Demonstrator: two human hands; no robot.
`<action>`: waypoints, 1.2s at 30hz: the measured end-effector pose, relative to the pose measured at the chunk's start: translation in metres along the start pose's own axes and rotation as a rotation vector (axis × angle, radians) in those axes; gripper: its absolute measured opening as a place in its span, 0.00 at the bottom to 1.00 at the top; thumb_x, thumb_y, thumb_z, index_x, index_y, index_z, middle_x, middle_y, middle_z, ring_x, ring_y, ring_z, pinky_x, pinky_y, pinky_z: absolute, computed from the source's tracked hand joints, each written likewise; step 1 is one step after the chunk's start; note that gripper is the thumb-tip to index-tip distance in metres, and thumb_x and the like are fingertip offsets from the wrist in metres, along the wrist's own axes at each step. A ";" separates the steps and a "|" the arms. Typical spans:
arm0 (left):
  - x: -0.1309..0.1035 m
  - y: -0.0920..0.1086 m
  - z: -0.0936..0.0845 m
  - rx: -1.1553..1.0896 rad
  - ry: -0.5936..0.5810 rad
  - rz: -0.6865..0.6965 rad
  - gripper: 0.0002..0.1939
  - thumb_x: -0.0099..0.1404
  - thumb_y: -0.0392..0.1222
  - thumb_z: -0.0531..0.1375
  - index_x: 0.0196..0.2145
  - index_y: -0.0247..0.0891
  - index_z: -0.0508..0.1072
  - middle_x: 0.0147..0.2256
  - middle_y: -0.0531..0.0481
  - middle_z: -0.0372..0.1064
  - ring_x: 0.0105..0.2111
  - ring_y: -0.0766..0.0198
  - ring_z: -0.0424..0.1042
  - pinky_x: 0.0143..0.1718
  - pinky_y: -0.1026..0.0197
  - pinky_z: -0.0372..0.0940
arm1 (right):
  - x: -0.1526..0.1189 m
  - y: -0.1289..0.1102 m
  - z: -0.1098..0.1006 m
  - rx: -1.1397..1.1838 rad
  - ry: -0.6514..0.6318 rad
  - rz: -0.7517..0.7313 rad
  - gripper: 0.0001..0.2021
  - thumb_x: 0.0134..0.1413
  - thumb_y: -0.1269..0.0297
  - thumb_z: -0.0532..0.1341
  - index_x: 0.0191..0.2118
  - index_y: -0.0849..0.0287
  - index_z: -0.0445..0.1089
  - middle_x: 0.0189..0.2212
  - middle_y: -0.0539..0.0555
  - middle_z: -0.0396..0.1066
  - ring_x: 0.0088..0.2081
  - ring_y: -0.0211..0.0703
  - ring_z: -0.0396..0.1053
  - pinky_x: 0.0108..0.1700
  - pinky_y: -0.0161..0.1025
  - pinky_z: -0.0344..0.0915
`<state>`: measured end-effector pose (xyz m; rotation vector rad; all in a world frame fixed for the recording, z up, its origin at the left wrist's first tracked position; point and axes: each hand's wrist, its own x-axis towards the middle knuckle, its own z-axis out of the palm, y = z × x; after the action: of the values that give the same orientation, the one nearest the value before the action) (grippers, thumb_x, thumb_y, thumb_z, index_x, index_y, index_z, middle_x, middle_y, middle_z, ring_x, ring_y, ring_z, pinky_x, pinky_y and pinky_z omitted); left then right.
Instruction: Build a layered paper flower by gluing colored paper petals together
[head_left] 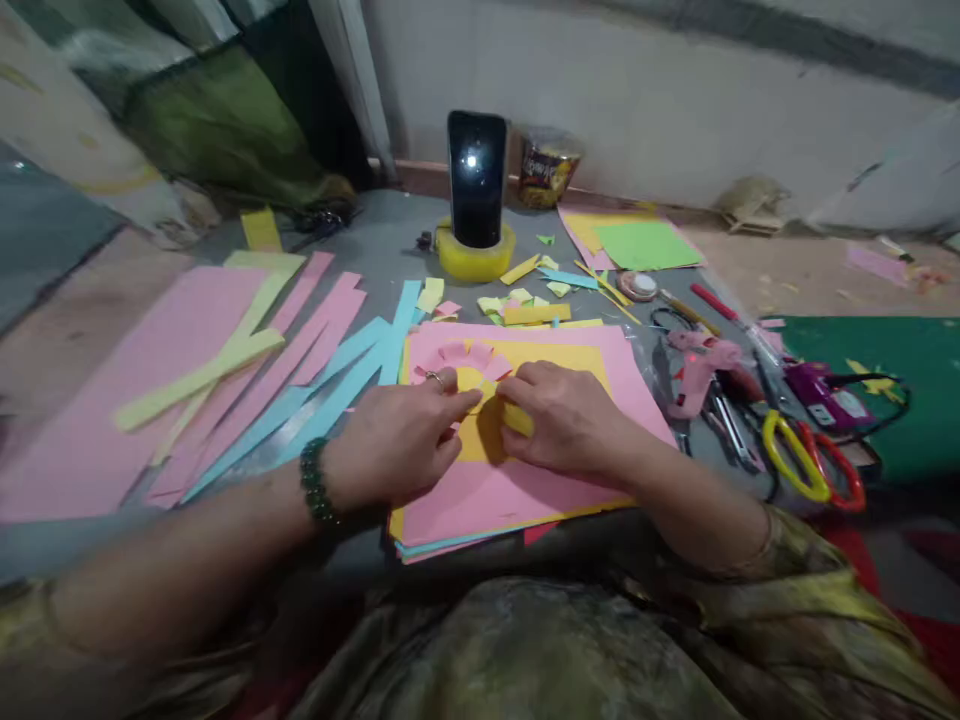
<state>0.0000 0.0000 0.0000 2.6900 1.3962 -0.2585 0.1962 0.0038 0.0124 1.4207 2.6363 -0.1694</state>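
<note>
Fingertips of the right hand (559, 410) seem closed on a small yellow paper piece (519, 420); the left hand (401, 430) points its index finger close by, its grip impossible to tell. Press lightly, without knocking the curved pink paper (454, 355) just beyond, above the yellow sheet (585, 360).

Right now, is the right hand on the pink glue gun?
No, the pink glue gun lies apart from the right hand, to its right.
</note>
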 end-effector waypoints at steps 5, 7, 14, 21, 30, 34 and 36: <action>0.001 -0.001 0.002 -0.008 0.007 0.003 0.26 0.65 0.41 0.49 0.59 0.47 0.70 0.49 0.46 0.72 0.34 0.54 0.77 0.29 0.57 0.63 | -0.002 -0.001 0.000 -0.026 -0.018 0.008 0.14 0.62 0.64 0.58 0.50 0.61 0.73 0.43 0.62 0.76 0.48 0.56 0.73 0.35 0.42 0.59; 0.002 -0.001 0.001 -0.010 -0.001 -0.003 0.28 0.65 0.41 0.50 0.62 0.48 0.67 0.49 0.45 0.72 0.35 0.54 0.77 0.30 0.57 0.63 | -0.002 -0.002 0.000 -0.033 -0.017 0.008 0.14 0.63 0.65 0.57 0.51 0.61 0.73 0.44 0.62 0.76 0.48 0.56 0.73 0.35 0.41 0.59; 0.003 0.002 -0.001 -0.009 -0.032 -0.020 0.28 0.66 0.41 0.51 0.62 0.49 0.66 0.50 0.43 0.70 0.35 0.54 0.77 0.32 0.57 0.65 | -0.004 -0.003 -0.003 -0.005 -0.026 0.006 0.13 0.63 0.64 0.57 0.50 0.60 0.73 0.45 0.60 0.76 0.48 0.54 0.73 0.35 0.41 0.58; 0.005 0.002 -0.002 -0.015 -0.052 -0.023 0.27 0.67 0.42 0.50 0.62 0.48 0.67 0.51 0.42 0.69 0.35 0.53 0.76 0.31 0.56 0.65 | -0.007 -0.006 -0.001 0.018 -0.004 0.060 0.15 0.59 0.61 0.60 0.50 0.60 0.70 0.41 0.60 0.75 0.42 0.54 0.74 0.32 0.40 0.57; 0.005 0.004 -0.003 -0.005 -0.059 -0.030 0.26 0.67 0.42 0.51 0.62 0.48 0.68 0.49 0.43 0.70 0.35 0.54 0.76 0.29 0.58 0.63 | -0.007 -0.008 -0.003 -0.078 -0.045 0.045 0.15 0.62 0.68 0.54 0.51 0.57 0.73 0.44 0.61 0.76 0.44 0.54 0.74 0.31 0.40 0.57; 0.006 0.005 -0.004 -0.012 -0.078 -0.041 0.27 0.67 0.42 0.51 0.63 0.48 0.67 0.50 0.43 0.70 0.36 0.54 0.77 0.30 0.58 0.64 | -0.009 -0.009 -0.002 -0.112 -0.051 0.026 0.15 0.63 0.69 0.53 0.49 0.58 0.76 0.43 0.62 0.76 0.43 0.52 0.73 0.30 0.39 0.54; 0.005 0.005 -0.005 -0.017 -0.079 -0.041 0.27 0.67 0.42 0.51 0.63 0.48 0.67 0.51 0.42 0.70 0.36 0.53 0.77 0.31 0.57 0.65 | -0.009 -0.008 0.000 -0.118 -0.031 0.003 0.15 0.63 0.69 0.54 0.48 0.58 0.76 0.42 0.62 0.77 0.43 0.51 0.72 0.30 0.39 0.53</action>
<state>0.0072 0.0024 0.0036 2.6095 1.4252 -0.3512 0.1947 -0.0075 0.0144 1.3726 2.5727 -0.0344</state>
